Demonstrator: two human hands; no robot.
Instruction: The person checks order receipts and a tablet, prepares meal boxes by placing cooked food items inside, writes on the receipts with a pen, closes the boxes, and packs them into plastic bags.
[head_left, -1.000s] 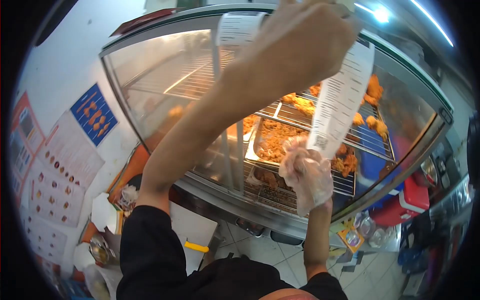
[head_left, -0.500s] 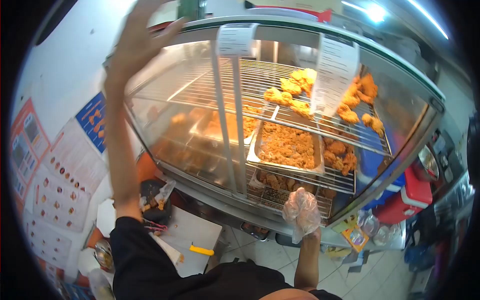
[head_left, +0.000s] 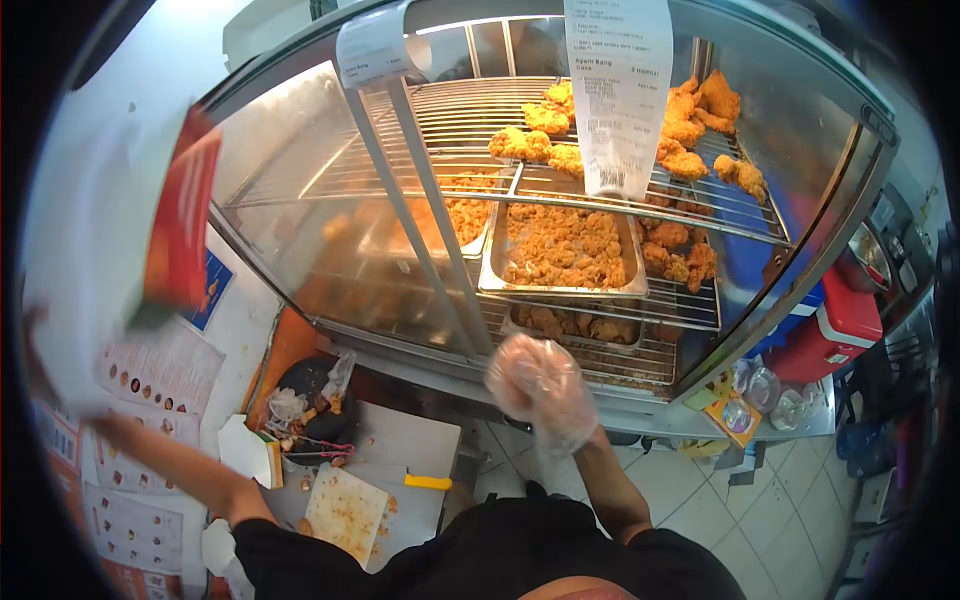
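At the far left, my left hand (head_left: 42, 365), bare and smeared by motion, holds a blurred red and white carton (head_left: 180, 225). My right hand (head_left: 545, 388), in a clear plastic glove, is curled closed in front of the lower part of the glass display case (head_left: 440, 350), with nothing visible in it. Inside the case, a metal tray (head_left: 565, 290) holds small fried pieces, and larger fried chicken pieces (head_left: 690, 125) lie on the wire rack above. A long printed receipt (head_left: 620, 90) hangs over the front, and a shorter receipt (head_left: 370, 50) hangs further left.
Below the case on the left are a black bowl (head_left: 310, 385) with scraps and plastic, a crumb-covered board (head_left: 345, 515) and a yellow handle (head_left: 428, 482). Printed sheets (head_left: 160, 375) cover the left wall. A red cooler (head_left: 835, 330) stands at the right.
My left hand has come down from the case's top to the far left, now with the carton. My gloved right hand has moved left and up. The view has shifted.
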